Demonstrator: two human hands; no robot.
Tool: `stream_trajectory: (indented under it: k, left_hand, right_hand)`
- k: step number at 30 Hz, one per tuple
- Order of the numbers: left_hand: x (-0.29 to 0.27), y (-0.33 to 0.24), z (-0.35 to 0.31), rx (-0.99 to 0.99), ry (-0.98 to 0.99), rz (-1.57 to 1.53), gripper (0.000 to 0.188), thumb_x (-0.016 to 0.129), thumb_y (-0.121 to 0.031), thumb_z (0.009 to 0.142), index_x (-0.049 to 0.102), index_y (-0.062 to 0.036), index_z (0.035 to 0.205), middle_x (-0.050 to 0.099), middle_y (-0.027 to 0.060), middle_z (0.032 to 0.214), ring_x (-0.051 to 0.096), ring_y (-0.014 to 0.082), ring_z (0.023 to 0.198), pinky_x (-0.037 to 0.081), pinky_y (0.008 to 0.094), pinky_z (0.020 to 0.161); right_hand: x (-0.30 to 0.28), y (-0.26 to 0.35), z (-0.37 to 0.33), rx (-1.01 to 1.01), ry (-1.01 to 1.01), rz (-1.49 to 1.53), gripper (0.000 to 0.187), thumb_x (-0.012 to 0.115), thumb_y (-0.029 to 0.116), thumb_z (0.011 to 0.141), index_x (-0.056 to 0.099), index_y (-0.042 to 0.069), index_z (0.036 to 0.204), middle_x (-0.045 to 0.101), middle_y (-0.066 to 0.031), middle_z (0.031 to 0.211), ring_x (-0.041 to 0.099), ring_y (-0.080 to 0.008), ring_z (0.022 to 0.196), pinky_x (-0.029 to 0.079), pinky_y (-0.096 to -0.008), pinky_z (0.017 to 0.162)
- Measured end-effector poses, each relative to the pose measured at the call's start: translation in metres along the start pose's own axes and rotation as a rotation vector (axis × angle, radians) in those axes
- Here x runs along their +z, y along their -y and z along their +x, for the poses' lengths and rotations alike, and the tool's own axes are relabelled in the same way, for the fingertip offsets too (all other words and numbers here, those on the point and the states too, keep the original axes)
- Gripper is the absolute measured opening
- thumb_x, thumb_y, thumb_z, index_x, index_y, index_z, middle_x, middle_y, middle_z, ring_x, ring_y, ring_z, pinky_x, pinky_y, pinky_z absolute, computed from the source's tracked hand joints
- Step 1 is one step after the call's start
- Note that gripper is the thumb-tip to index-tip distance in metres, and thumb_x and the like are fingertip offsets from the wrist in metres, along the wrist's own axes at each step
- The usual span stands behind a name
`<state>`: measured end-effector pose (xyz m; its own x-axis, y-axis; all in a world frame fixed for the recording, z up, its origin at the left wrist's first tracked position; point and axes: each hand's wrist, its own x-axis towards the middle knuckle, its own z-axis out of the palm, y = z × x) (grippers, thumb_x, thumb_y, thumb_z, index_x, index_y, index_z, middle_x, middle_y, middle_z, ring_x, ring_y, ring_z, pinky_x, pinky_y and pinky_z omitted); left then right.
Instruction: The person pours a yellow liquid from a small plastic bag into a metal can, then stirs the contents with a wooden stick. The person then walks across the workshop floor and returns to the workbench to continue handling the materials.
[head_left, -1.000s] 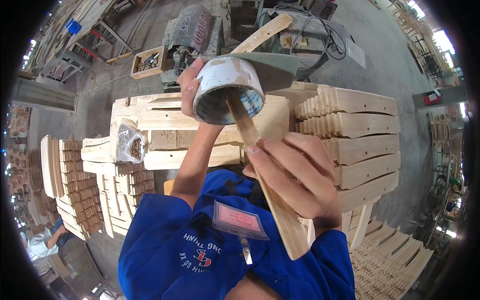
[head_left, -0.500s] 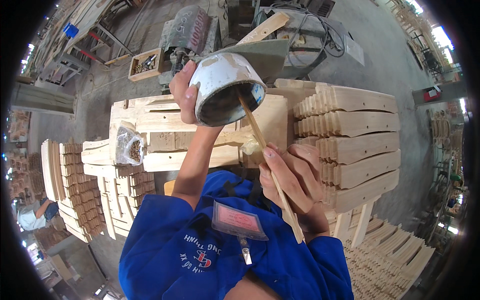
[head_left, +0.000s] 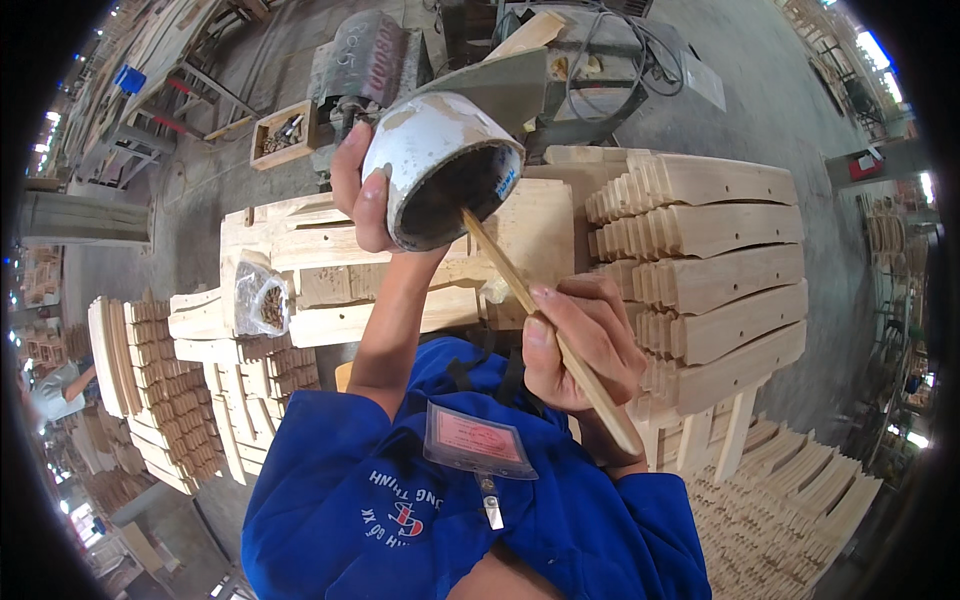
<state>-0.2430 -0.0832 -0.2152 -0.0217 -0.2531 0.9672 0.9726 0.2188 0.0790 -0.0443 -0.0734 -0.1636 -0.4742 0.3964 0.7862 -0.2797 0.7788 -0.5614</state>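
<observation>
My left hand (head_left: 364, 190) grips a white, stained cup-shaped container (head_left: 425, 130) from its left side. The container is tilted, its dark inside facing me and to the lower right. My right hand (head_left: 588, 345) is closed round a thin wooden stick (head_left: 510, 275), fingers and thumb pinching its middle. The stick's upper tip is at the lower inner rim of the container; its wider end points down past my wrist. Whether the container holds anything is too dark to tell.
Below my hands is a workbench with curved wooden pieces (head_left: 385, 318) and a clear plastic bag (head_left: 262, 298) of small parts. Stacked wooden slats (head_left: 725, 235) stand at the right. A grey motor (head_left: 365, 60) and a wooden box (head_left: 284, 134) of small items lie ahead.
The stick's tip has drawn back from deep inside the container to its lower rim. The stick has turned in my right hand, and the container has shifted slightly left.
</observation>
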Motion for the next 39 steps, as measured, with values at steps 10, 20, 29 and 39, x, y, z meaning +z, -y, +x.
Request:
stream_trajectory:
  k: [10,20,29,39]
  left_hand:
    - [0.002,-0.012,-0.003,0.168,0.082,0.207,0.072,0.07,-0.041,0.083,0.029,-0.0087,0.133,0.032,0.0132,0.129,0.045,0.0374,0.115,0.047,0.0461,0.089]
    - [-0.004,-0.007,-0.033,0.113,0.094,0.325,0.081,0.073,-0.037,0.081,0.023,-0.0189,0.143,0.027,0.0084,0.131,0.04,0.0402,0.12,0.044,0.0508,0.092]
    - [-0.003,0.023,-0.054,0.175,0.014,0.427,0.083,0.076,-0.032,0.079,0.025,-0.022,0.142,0.028,0.0085,0.131,0.039,0.0424,0.119,0.044,0.0507,0.091]
    - [-0.026,0.045,-0.073,-0.006,0.113,0.266,0.064,0.073,-0.031,0.082,0.034,-0.0078,0.127,0.033,0.0163,0.131,0.042,0.0341,0.119,0.041,0.0454,0.096]
  right_hand:
    - [0.011,-0.008,-0.009,0.254,-0.135,0.204,0.019,0.062,-0.007,0.081,0.062,-0.007,0.101,0.066,-0.0153,0.08,0.062,-0.0236,0.063,0.05,-0.0296,0.057]
    - [0.021,-0.007,-0.015,0.643,-0.245,0.454,0.013,0.059,-0.002,0.088,0.064,-0.007,0.099,0.064,-0.0077,0.078,0.054,-0.0069,0.064,0.041,-0.0204,0.055]
    - [0.055,-0.008,-0.01,0.963,-0.446,0.814,0.017,0.058,0.009,0.093,0.063,-0.005,0.101,0.062,-0.0044,0.079,0.052,-0.0059,0.069,0.042,-0.0198,0.063]
    - [0.085,-0.01,0.015,1.199,-0.534,1.093,0.015,0.05,0.009,0.095,0.053,-0.003,0.103,0.06,-0.0114,0.093,0.052,-0.0147,0.079,0.042,-0.0289,0.075]
